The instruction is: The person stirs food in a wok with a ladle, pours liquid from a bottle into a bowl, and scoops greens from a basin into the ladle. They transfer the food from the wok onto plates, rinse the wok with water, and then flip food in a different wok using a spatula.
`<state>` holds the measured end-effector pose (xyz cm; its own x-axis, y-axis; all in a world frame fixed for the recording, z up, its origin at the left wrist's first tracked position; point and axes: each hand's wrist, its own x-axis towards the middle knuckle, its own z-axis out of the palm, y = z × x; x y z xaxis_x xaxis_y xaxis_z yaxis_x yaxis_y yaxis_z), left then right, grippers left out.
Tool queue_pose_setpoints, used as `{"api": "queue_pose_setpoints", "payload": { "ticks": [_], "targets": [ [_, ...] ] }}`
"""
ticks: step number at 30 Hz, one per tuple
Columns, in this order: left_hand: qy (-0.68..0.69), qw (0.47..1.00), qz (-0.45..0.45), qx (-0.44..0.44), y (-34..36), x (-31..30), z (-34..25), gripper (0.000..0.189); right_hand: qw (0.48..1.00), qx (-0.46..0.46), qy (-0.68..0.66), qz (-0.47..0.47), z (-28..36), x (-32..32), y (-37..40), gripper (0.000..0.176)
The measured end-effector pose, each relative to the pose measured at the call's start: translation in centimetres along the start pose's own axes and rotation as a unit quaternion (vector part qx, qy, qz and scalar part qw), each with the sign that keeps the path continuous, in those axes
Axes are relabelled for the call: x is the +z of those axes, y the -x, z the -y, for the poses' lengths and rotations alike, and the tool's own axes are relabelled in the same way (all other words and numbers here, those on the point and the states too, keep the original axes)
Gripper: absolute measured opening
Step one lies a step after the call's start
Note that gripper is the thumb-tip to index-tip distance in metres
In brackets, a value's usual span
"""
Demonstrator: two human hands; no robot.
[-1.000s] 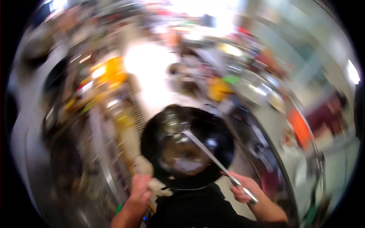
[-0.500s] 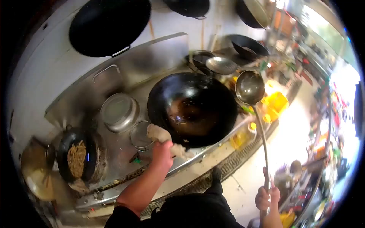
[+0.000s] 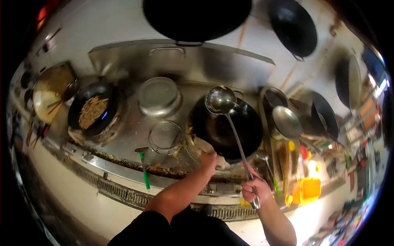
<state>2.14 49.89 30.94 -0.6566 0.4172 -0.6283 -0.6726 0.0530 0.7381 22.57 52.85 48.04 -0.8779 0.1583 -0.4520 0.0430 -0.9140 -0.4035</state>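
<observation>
My left hand (image 3: 209,160) is closed on a folded beige cloth (image 3: 202,145) at the near left rim of a big black wok (image 3: 248,131). My right hand (image 3: 256,188) grips the long metal handle of a ladle (image 3: 221,99). The ladle's bowl is raised and overlaps the wok's far left side in this view. Yellowish scraps (image 3: 189,137) lie along the wok's left edge. Left of the wok, a round wire-rimmed strainer (image 3: 165,137) rests on the steel counter, with an upturned metal basin (image 3: 159,96) behind it.
A smaller wok (image 3: 98,127) holding brown shredded food (image 3: 92,111) stands at left. A green-handled scraper (image 3: 143,168) lies across the counter's front edge. To the right are a metal skimmer (image 3: 287,122), a yellow jug (image 3: 308,190) and a brush (image 3: 284,158). Woks (image 3: 293,26) hang on the wall.
The view has turned left. The ladle has swung from right of the wok to over it. Scraps and stove surface now show at the wok's left edge. The left hand still holds the cloth.
</observation>
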Motion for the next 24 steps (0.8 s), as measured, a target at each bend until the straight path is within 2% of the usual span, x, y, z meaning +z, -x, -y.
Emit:
{"api": "queue_pose_setpoints", "payload": {
  "ticks": [2,4,5,6,7,8,9,11,12,14,15,16,17,18,20,22,24],
  "targets": [
    [0.068,0.993,0.094,-0.007,-1.0,0.0,2.3,0.039,0.988,-0.006,0.144,-0.058,1.8,2.5,-6.2,0.071],
    [0.175,0.961,0.192,-0.093,-5.1,-0.4,7.4,0.03,0.936,-0.045,0.34,-0.072,2.7,5.4,-12.8,0.072],
    [0.14,0.956,0.247,-0.076,-4.4,-0.6,6.5,0.029,0.86,-0.099,0.498,-0.048,2.8,4.7,-17.5,0.071],
    [0.107,0.945,0.302,-0.059,-2.7,-0.5,5.0,0.028,0.753,-0.15,0.64,-0.022,3.0,4.0,-22.1,0.07],
    [0.062,0.983,0.1,-0.139,-1.7,1.2,4.3,0.029,0.725,-0.151,0.671,-0.03,3.0,5.0,-25.2,0.069],
    [0.086,0.982,0.105,-0.132,-0.6,0.9,3.1,0.03,0.694,-0.153,0.702,-0.034,3.2,6.3,-28.1,0.068],
    [0.081,0.978,0.095,-0.169,-0.9,0.8,3.3,0.034,0.691,-0.148,0.707,-0.026,3.4,7.4,-30.6,0.068],
    [0.04,0.975,0.117,-0.185,-0.9,0.6,2.6,0.038,0.586,-0.085,0.804,-0.062,3.5,9.2,-35.4,0.069],
    [0.031,0.982,0.092,-0.164,0.0,0.5,1.7,0.036,0.586,-0.078,0.805,-0.052,3.4,8.9,-37.4,0.069],
    [0.058,0.964,0.157,-0.205,-2.1,0.7,4.7,0.037,0.782,-0.02,0.623,0.02,3.3,8.1,-40.3,0.07],
    [0.044,0.966,0.15,-0.204,-1.6,0.5,3.6,0.038,0.862,0.05,0.504,-0.035,3.7,9.5,-40.4,0.065],
    [0.031,0.969,0.139,-0.203,-0.8,0.3,2.2,0.039,0.934,0.07,0.344,-0.068,4.2,11.5,-39.1,0.045],
    [0.015,0.968,0.157,-0.197,-0.9,0.3,2.1,0.039,0.966,0.202,0.148,0.068,5.6,9.4,-40.3,0.022],
    [0.049,0.97,0.143,-0.19,-0.6,0.6,2.2,0.039,0.971,0.213,0.086,0.073,5.9,10.1,-39.3,0.01],
    [0.036,0.972,0.135,-0.19,-0.6,0.7,2.0,0.037,0.971,0.207,-0.068,0.096,6.5,9.8,-37.7,0.029],
    [0.016,0.979,0.113,-0.171,-1.1,1.2,2.6,0.036,0.958,0.202,-0.131,0.156,7.5,9.3,-36.1,0.042],
    [-0.007,0.983,0.097,-0.154,-0.7,1.6,2.9,0.035,0.956,0.186,-0.143,0.178,8.8,9.9,-32.9,0.044]
  ]
}}
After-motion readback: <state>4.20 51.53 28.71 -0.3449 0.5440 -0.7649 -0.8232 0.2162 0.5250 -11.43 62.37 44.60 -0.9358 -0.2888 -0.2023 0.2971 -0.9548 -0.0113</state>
